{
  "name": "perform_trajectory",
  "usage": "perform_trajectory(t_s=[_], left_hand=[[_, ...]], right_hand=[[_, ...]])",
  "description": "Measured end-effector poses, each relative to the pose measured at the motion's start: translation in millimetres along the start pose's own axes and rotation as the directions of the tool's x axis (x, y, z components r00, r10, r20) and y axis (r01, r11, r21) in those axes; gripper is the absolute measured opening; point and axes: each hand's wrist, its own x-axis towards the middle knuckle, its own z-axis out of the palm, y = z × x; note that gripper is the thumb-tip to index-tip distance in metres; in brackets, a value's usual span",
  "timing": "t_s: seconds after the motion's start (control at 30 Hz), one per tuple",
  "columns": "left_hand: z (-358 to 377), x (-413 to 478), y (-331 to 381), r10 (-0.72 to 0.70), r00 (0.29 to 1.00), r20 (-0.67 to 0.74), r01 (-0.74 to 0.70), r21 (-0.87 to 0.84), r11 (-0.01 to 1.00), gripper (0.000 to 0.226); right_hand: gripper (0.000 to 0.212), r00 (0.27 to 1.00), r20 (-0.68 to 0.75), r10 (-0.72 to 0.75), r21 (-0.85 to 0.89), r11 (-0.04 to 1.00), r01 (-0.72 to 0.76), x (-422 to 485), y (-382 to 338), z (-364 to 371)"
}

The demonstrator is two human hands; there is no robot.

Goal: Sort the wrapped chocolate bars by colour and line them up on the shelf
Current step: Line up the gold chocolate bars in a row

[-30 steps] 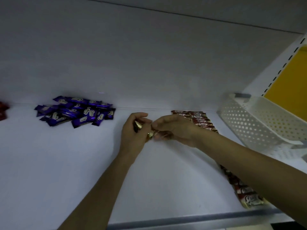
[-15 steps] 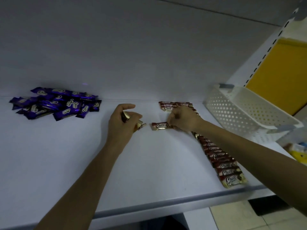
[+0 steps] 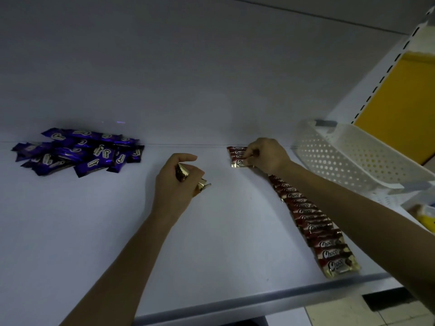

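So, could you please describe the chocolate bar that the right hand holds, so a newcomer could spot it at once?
On the white shelf, a row of red-brown Choco bars runs from the front edge towards the back wall. The bar lies at its far end, pinched by the right hand. It alone is gripped, and its gold crimped left end shows.

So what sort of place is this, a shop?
Probably a shop display: a white shelf with a slotted upright, identical wrapped chocolate bars lined in a row, a purple pile, and a perforated white basket.
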Motion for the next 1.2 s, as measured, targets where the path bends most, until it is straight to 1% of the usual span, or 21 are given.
perform_trajectory(t_s=[0.17,0.3,0.37,0.4,0.43,0.47,0.5,0.53,0.57,0.6,0.63,0.7,0.77,0.87,0.97,1.0,1.03,1.13,1.2], left_hand=[[0.6,3.7,-3.1,0.001,1.000,-0.005,0.000,0.027,1.000,0.028],[0.3,5.4,-4.8,0.004,1.000,-0.008,-0.004,0.039,0.999,0.027],[0.2,5.7,-5.2,-0.001,1.000,-0.006,0.001,0.029,1.000,0.026],[0.5,5.4,-4.7,-0.003,1.000,-0.007,0.003,0.017,1.000,0.025],[0.8,4.7,-3.4,-0.004,1.000,-0.010,0.004,-0.002,1.000,0.023],[1.1,4.4,-2.1,-0.007,1.000,-0.022,0.006,-0.026,1.000,0.021],[1.3,4.0,-0.4,-0.012,0.999,-0.039,0.010,-0.047,0.999,0.018],[1.1,4.0,0.9,-0.014,0.998,-0.060,0.010,-0.065,0.998,0.017],[0.8,4.1,2.4,-0.017,0.996,-0.086,0.010,-0.076,0.997,0.015],[-0.1,4.4,2.8,-0.020,0.993,-0.116,0.011,-0.085,0.996,0.015],[-1.0,4.3,3.6,-0.026,0.990,-0.139,0.013,-0.090,0.996,0.015],[-2.3,3.4,4.0,-0.030,0.989,-0.144,0.018,-0.086,0.996,0.014],[-2.2,2.8,3.9,-0.024,0.992,-0.123,0.016,-0.069,0.997,0.012],[-2.5,4.3,1.2,-0.007,0.995,-0.102,0.004,-0.033,0.999,0.011],[-3.0,4.7,0.0,0.017,0.995,-0.102,-0.017,-0.003,1.000,0.014],[-2.8,4.0,0.1,0.025,0.995,-0.099,-0.025,0.006,1.000,0.013],[-2.4,2.9,0.9,0.026,0.995,-0.093,-0.025,0.005,1.000,0.013],[-1.3,2.4,1.5,0.035,0.996,-0.080,-0.034,0.007,0.999,0.013],[-1.4,3.3,0.9,0.058,0.995,-0.080,-0.054,0.047,0.997,0.014]], right_hand=[[0.016,0.999,-0.016,-0.037,-0.037,0.999,0.036,7.1,4.9,2.4],[0.013,1.000,0.006,-0.010,-0.065,0.998,0.010,7.9,6.8,4.7],[0.014,0.999,-0.039,-0.033,-0.077,0.997,0.030,1.2,-1.0,4.1],[0.012,0.997,-0.059,-0.056,-0.014,0.998,0.055,-5.2,-9.8,4.2],[0.010,0.996,-0.043,-0.080,0.130,0.988,0.085,-14.7,-22.9,4.2],[0.009,0.994,0.020,-0.106,0.331,0.939,0.094,-26.9,-39.2,4.2],[0.009,0.981,0.118,-0.154,0.515,0.854,0.072,-40.2,-56.7,3.7],[0.009,0.955,0.203,-0.214,0.625,0.779,0.042,-52.0,-72.1,4.3],[0.010,0.931,0.246,-0.270,0.660,0.750,0.043,-61.2,-84.0,5.5],[0.010,0.920,0.252,-0.301,0.666,0.744,0.062,-66.3,-92.1,7.9],[0.012,0.923,0.235,-0.303,0.665,0.743,0.074,-68.8,-97.2,9.3],[0.014,0.947,0.205,-0.248,0.672,0.739,0.048,-69.3,-100.5,9.2],[0.013,0.956,0.233,-0.176,0.702,0.711,-0.040,-70.5,-99.1,6.7],[0.013,0.947,0.306,-0.099,0.766,0.616,-0.183,-73.9,-94.2,3.7],[0.014,0.947,0.319,-0.030,0.799,0.547,-0.251,-73.5,-84.7,-1.0],[0.014,0.950,0.312,-0.005,0.795,0.549,-0.258,-72.6,-80.2,-2.3],[0.013,0.955,0.295,0.020,0.779,0.574,-0.252,-72.1,-75.6,-4.2],[0.010,0.977,0.210,0.042,0.642,0.747,-0.170,-69.7,-56.1,-5.8],[0.012,0.989,0.150,-0.007,0.464,0.884,-0.064,-68.2,-42.9,-5.4]])
